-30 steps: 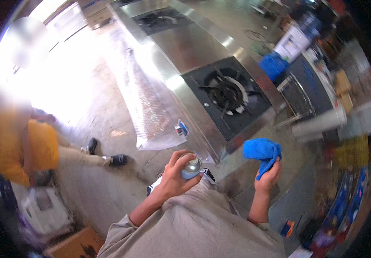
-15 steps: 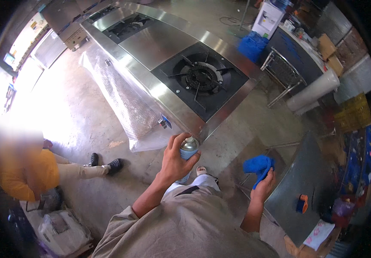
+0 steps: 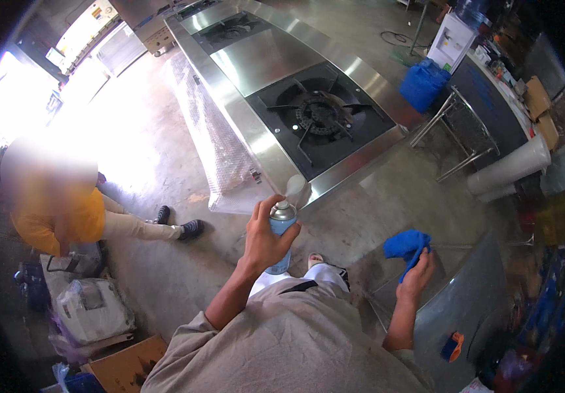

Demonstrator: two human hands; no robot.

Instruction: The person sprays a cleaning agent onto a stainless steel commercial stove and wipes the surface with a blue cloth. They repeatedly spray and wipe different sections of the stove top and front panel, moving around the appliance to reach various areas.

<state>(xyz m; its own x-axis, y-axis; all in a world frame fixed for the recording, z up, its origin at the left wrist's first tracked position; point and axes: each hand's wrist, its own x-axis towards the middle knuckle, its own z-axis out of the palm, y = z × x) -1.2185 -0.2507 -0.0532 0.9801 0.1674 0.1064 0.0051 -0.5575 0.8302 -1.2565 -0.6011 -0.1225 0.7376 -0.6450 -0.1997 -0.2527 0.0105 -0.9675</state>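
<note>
Left hand point(image 3: 262, 242) wraps spray can point(image 3: 281, 226), forefinger point(image 3: 272, 201) at nozzle point(image 3: 283, 204), presumably for pressing; right hand point(image 3: 417, 274), four o'clock, pinches blue cloth point(image 3: 403, 245).

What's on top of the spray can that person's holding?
A pale nozzle sits on the spray can, with a finger of the left hand at it. That finger covers part of the nozzle, hiding its full shape.

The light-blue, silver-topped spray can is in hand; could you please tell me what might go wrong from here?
The whitish puff above the spray can in the left hand might drift onto the clear bubble wrap beside the stainless-steel stove. The blue cloth, partly hanging from the right hand, could slip.
</note>
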